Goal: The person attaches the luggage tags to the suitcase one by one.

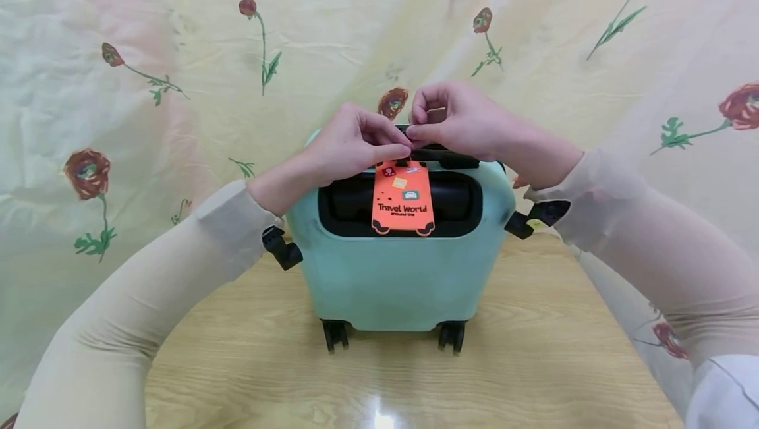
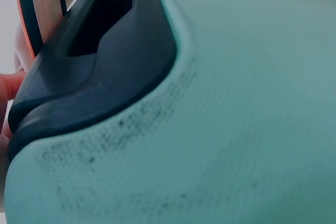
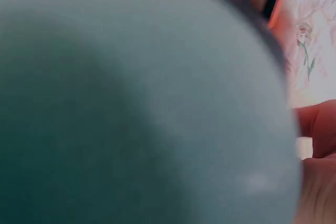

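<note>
A mint-green suitcase point(image 1: 397, 277) stands upright with an orange luggage tag point(image 1: 403, 201) against its black recessed handle area. The tag reads "Travel World" and hangs by a short black strap point(image 1: 402, 163) at the top handle point(image 1: 453, 159). My left hand point(image 1: 350, 142) pinches the strap just above the tag between thumb and fingers. Close against it, my right hand point(image 1: 465, 122) pinches the strap's upper part, its other fingers curled. The fingertips hide most of the strap. In the left wrist view the tag point(image 2: 44, 9) appears edge-on; suitcase shell fills most of the right wrist view.
Under the suitcase's black wheels point(image 1: 452, 335) lies a wood-grain table point(image 1: 391, 383). A flower-patterned cloth point(image 1: 332, 33) hangs behind. Black wrist-camera mounts point(image 1: 283, 249) sit by both cuffs, near the suitcase's sides.
</note>
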The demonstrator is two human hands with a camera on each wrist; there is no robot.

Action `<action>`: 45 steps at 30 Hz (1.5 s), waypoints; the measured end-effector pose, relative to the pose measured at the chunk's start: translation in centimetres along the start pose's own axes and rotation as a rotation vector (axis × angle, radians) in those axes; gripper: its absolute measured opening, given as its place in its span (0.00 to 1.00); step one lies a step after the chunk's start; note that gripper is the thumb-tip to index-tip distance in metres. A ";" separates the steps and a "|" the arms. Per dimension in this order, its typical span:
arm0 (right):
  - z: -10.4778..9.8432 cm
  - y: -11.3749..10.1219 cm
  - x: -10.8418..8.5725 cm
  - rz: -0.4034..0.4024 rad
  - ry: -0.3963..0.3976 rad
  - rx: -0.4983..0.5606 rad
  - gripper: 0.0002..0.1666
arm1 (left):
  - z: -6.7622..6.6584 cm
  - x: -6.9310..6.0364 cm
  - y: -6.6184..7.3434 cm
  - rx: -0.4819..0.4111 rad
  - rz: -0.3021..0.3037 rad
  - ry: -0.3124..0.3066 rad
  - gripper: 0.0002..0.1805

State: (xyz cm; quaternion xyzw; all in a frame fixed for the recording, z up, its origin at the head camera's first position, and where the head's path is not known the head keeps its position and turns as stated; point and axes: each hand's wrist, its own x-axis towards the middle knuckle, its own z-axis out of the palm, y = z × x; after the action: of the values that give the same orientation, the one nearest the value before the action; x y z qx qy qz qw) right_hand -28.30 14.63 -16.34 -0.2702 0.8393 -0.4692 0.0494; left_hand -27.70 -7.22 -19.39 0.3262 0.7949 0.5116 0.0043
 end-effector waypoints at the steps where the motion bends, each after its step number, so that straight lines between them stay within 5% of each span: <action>1: 0.0 0.1 0.0 -0.013 0.007 -0.001 0.08 | 0.0 0.0 0.0 -0.005 -0.002 -0.003 0.07; 8: -0.4 0.0 -0.2 -0.139 0.067 -0.117 0.06 | 0.0 -0.1 -0.4 -0.049 0.000 -0.010 0.11; 16: -0.7 -1.1 -0.5 -0.229 0.191 -0.193 0.07 | 0.2 0.2 -0.6 -0.014 0.076 0.073 0.10; 21: -0.5 -1.0 -0.6 -0.269 0.234 -0.218 0.07 | 0.5 0.3 -0.4 -0.021 0.004 0.114 0.09; 30: -0.5 -0.7 -0.9 -0.394 0.287 -0.288 0.10 | 0.5 1.1 -0.1 0.022 -0.062 0.092 0.11; 35: -0.6 -0.4 -0.9 -0.386 0.293 -0.305 0.07 | 0.4 1.3 0.0 0.099 -0.068 0.089 0.11; 39: -0.9 -0.4 -1.2 -0.317 0.241 -0.356 0.05 | 0.0 0.9 -0.3 0.230 -0.011 0.055 0.12; 45: -2.2 0.7 -3.6 -0.328 0.230 -0.526 0.17 | -2.1 -1.6 -0.4 0.501 0.064 0.032 0.20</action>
State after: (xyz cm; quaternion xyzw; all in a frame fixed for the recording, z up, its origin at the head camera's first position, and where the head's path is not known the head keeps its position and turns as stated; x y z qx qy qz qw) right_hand -26.26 18.38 -16.37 -0.3507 0.8770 -0.2657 -0.1934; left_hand -27.37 -9.85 -19.26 0.3340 0.8862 0.3035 -0.1052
